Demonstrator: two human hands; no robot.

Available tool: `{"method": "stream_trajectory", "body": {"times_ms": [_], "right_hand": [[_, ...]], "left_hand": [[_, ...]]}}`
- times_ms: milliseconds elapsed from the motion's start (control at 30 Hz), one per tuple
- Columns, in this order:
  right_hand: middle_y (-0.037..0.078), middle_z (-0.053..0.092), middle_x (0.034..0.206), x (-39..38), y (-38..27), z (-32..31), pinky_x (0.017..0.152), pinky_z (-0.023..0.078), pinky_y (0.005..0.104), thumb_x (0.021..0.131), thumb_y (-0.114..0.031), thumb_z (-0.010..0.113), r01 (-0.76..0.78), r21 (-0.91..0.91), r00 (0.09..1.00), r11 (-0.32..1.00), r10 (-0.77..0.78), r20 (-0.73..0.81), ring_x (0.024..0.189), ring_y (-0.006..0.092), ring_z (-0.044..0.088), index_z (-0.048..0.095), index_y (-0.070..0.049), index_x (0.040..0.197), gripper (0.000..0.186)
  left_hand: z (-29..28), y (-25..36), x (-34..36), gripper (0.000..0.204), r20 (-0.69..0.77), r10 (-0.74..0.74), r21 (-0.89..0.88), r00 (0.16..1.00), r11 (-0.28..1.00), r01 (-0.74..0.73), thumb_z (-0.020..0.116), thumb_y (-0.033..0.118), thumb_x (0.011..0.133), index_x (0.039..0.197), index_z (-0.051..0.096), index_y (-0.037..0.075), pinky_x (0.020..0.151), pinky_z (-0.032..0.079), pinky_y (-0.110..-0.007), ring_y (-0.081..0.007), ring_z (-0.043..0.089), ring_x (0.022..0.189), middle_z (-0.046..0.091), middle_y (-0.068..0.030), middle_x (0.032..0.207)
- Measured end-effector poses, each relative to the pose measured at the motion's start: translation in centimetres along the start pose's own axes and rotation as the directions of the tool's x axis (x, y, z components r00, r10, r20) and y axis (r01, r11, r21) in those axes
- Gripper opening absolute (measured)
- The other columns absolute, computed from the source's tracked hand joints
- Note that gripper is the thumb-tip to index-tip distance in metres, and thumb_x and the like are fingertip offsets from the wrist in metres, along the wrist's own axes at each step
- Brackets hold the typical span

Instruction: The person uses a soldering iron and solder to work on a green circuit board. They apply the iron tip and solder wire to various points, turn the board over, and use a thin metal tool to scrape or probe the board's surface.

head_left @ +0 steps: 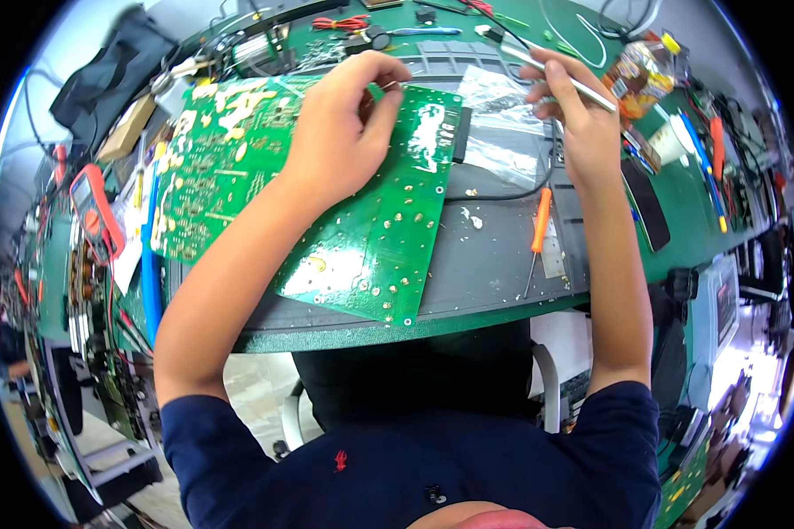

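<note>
A large green circuit board (362, 238) lies slantwise on the grey mat, its face dotted with solder joints and pale patches. Over its upper middle rests my left hand (340, 132), thumb and forefinger pinched near the far edge; whatever sits between the fingertips is too small to make out. To the right, my right hand (582, 123) is raised with a slim white pen-like tool (594, 94) held in its fingers. Beneath it is a crumpled clear plastic bag (503, 145). An orange-handled screwdriver (542, 220) lies on the mat nearer to me.
A red multimeter (95, 212) stands at the left. On the right are a drink bottle (640, 75) with a yellow cap, a white cup (670, 141) and a dark phone (646, 204). Red wires (341, 24) lie at the back. A black cable (494, 197) crosses the grey mat (476, 264).
</note>
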State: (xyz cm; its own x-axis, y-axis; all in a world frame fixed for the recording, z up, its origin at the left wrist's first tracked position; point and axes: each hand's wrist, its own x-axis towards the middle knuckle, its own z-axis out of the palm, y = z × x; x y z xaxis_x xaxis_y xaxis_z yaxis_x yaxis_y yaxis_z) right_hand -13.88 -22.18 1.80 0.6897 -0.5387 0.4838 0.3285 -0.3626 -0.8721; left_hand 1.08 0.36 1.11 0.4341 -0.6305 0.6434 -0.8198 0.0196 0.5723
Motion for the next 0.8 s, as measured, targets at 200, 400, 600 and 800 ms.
{"method": "stream_trajectory", "body": {"times_ms": [200,400,600,800], "right_hand": [[0.014,0.073,0.107,0.0,0.4,-1.8,0.075,0.051,0.0261,0.109,-0.026,0.046,-0.122,0.167,0.988,0.978,0.105,0.111,0.089,0.0135,0.066,0.063,0.005,0.128,0.041],[0.005,0.064,0.079,-0.3,0.6,-2.2,0.07,0.046,0.0251,0.103,-0.02,0.052,-0.148,0.127,0.967,0.981,0.116,0.228,0.075,0.0112,0.059,0.068,0.004,0.108,0.029],[0.004,0.066,0.075,-0.8,-0.6,-0.9,0.067,0.049,0.025,0.096,-0.016,0.057,-0.204,0.008,0.947,0.979,0.196,0.256,0.073,0.0104,0.063,0.072,-0.001,0.1,0.022],[0.005,0.059,0.07,-0.2,1.2,-1.9,0.065,0.043,0.0266,0.101,-0.02,0.054,-0.257,0.093,0.939,0.962,0.226,0.258,0.067,0.0124,0.055,0.067,0.005,0.102,0.028]], "left_hand": [[0.0,0.2,-0.2,0.018,0.006,0.067,0.02,0.998,0.998,-0.067,0.064,0.003,0.094,0.111,0.068,0.005,0.069,0.049,-0.027,-0.0112,0.057,0.07,0.07,-0.0036,0.093],[0.0,0.4,-0.3,0.013,0.028,0.088,0.067,0.996,0.994,-0.09,0.066,0.001,0.091,0.103,0.071,0.003,0.063,0.045,-0.026,-0.0097,0.053,0.063,0.069,-0.0025,0.088],[0.1,-0.2,-0.3,0.009,0.049,0.14,0.076,0.989,0.987,-0.143,0.067,0.002,0.089,0.097,0.071,0.004,0.057,0.039,-0.024,-0.0092,0.048,0.059,0.065,-0.0019,0.085],[-0.3,0.2,-0.2,0.01,0.069,0.081,0.098,0.994,0.991,-0.088,0.065,0.002,0.09,0.098,0.072,0.004,0.059,0.041,-0.023,-0.0067,0.05,0.064,0.067,0.0004,0.087]]}}
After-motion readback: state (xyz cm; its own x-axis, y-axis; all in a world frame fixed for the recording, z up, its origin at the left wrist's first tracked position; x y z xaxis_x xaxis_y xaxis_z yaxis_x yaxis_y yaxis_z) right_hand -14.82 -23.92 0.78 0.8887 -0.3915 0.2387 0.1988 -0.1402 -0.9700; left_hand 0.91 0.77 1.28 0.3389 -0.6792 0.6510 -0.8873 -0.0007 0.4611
